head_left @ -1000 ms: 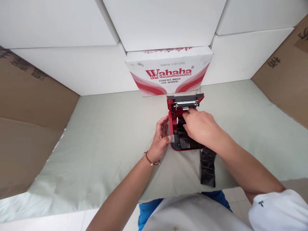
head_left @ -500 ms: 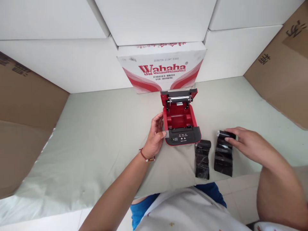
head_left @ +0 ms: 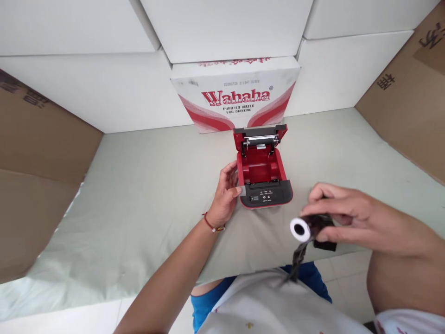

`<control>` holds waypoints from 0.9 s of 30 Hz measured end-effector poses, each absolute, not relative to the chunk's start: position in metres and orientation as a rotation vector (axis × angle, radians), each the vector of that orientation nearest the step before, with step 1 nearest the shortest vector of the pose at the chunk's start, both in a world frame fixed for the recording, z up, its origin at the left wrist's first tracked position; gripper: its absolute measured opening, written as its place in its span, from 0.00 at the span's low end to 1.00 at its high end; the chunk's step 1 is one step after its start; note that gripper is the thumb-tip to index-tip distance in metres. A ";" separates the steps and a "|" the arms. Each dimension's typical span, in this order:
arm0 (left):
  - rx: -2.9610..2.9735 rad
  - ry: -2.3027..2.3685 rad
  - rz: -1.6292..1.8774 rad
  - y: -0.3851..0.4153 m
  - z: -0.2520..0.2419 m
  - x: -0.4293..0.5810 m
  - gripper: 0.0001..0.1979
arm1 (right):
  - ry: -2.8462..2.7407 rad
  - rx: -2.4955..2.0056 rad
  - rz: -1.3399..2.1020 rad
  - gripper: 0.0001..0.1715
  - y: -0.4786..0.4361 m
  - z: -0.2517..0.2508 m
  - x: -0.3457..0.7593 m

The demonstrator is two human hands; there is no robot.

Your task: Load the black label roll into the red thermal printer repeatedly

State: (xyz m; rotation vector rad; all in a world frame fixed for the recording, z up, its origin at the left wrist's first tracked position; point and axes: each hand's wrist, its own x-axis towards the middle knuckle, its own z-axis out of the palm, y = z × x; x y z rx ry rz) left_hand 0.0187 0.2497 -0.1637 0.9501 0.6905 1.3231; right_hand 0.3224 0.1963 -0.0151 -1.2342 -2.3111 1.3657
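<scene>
A red and black portable printer stands on the cloth with its lid raised and its red paper bay bare. My left hand grips the printer's left side, thumb on the front corner and fingers along the wall. In front and to the right, my right hand pinches a black ribbon roll in the air; its white ring end faces left and a loose black strip hangs from it. Beneath that hand lies a second black ribbon roll, mostly hidden.
Behind the printer a Wahaha water carton leans against stacked white boxes. Brown cartons flank the cloth-covered table on both sides. The table's front edge is close to my body.
My right hand has left the right-hand ribbon roll and lifted the other one off the cloth, toward me. My left hand keeps its hold on the printer.
</scene>
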 end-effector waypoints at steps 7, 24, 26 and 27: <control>0.974 0.725 1.336 0.248 -0.166 0.019 0.36 | -2.156 -1.526 0.887 0.21 0.263 -0.003 0.266; 2.448 1.249 1.459 0.201 -0.127 0.024 0.20 | -2.626 -1.948 0.248 0.22 0.302 -0.031 0.207; 2.485 1.319 1.452 0.198 -0.122 0.030 0.18 | -2.626 -1.929 0.258 0.22 0.300 -0.028 0.208; 2.510 1.352 1.451 0.196 -0.118 0.033 0.17 | -2.626 -1.895 0.302 0.22 0.297 -0.025 0.211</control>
